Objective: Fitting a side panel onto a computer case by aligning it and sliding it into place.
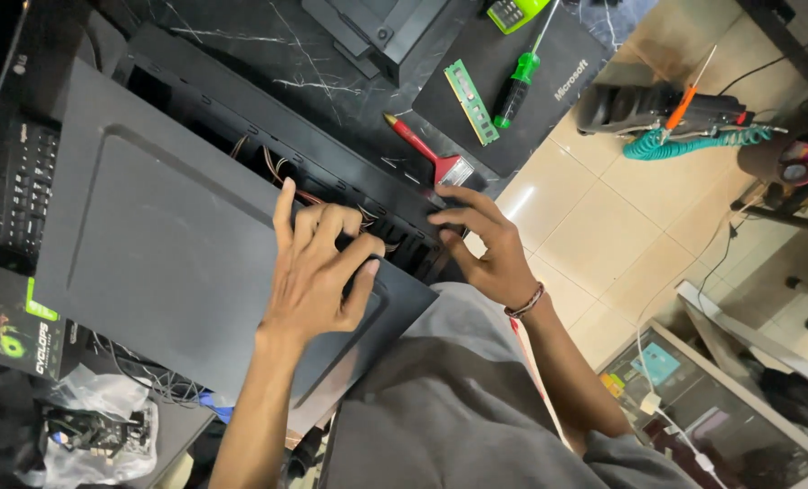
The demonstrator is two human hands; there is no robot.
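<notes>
A black computer case (241, 109) lies on its side on a dark marble table. A flat black side panel (159, 226) rests on top of it, shifted toward me, leaving a strip of wires (282, 172) exposed. My left hand (318, 267) presses flat on the panel's near right corner, fingers spread and curling over its edge. My right hand (485, 244) grips the case's end (413, 249) beside it, fingers hooked on the frame. A bracelet sits on that wrist.
A red-handled brush (426, 154), a green memory stick (472, 101), a green screwdriver (517, 86) and a black pad lie at the table's far right. A keyboard (23, 186) sits at left. On the tiled floor are a black tool with teal coiled cord (684, 136) and a glass panel (721, 398).
</notes>
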